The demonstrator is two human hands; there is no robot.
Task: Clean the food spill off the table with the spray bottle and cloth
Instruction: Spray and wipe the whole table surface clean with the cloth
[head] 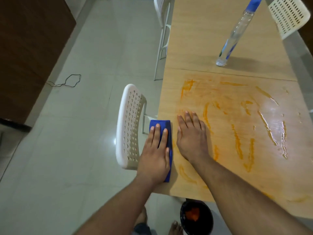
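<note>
Orange food smears (237, 126) streak the near half of the light wooden table (203, 39), with a wet shine at the right. A folded blue cloth (169, 133) lies at the table's left edge. My left hand (155, 153) presses flat on the cloth with straight fingers. Just to its right, my right hand (191, 136) rests flat on the smeared wood, holding nothing. The clear spray bottle (235, 34) with a blue top stands upright farther back on the table, away from both hands.
A white perforated chair (128, 126) stands tight against the table's left edge beside the cloth. Two more white chairs, one (162, 22) at the back left and one (289, 16) at the back right. A black bin (196, 217) with orange waste sits under the near edge. A thin cable (67, 81) lies on the tiled floor.
</note>
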